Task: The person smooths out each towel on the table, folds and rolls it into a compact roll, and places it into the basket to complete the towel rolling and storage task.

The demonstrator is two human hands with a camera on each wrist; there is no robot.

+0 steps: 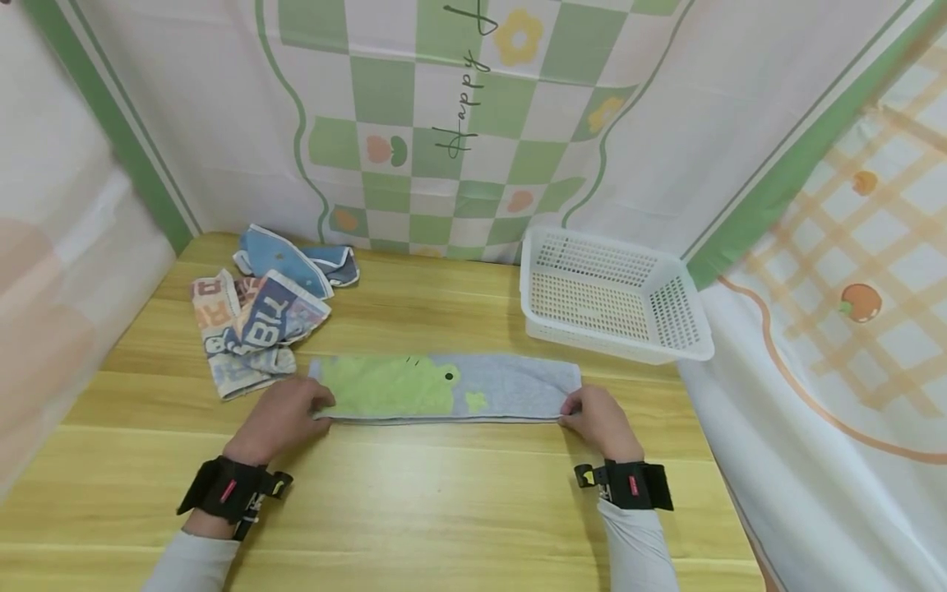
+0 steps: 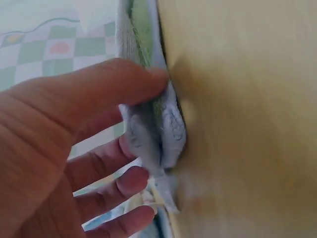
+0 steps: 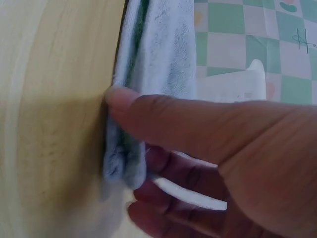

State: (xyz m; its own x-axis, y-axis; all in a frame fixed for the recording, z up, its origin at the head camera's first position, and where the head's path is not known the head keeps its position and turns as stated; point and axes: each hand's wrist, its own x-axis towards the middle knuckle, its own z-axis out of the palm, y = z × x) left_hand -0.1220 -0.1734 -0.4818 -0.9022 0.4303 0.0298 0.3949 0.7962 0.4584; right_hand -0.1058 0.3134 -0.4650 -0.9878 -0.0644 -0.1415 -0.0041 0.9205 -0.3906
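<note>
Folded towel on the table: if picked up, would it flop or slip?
Probably floppy: the towel is folded cloth. It might unfold, since separate layers show along its near edge. Its fuzzy surface suggests it won't slip easily.

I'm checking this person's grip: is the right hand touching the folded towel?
Touching. The right wrist view shows it plainly: the right hand lays its thumb across the stacked edges of the towel.

Free tabletop nearside of towel, gap between crumpled cloths and white basket, curtain blocking behind
</note>
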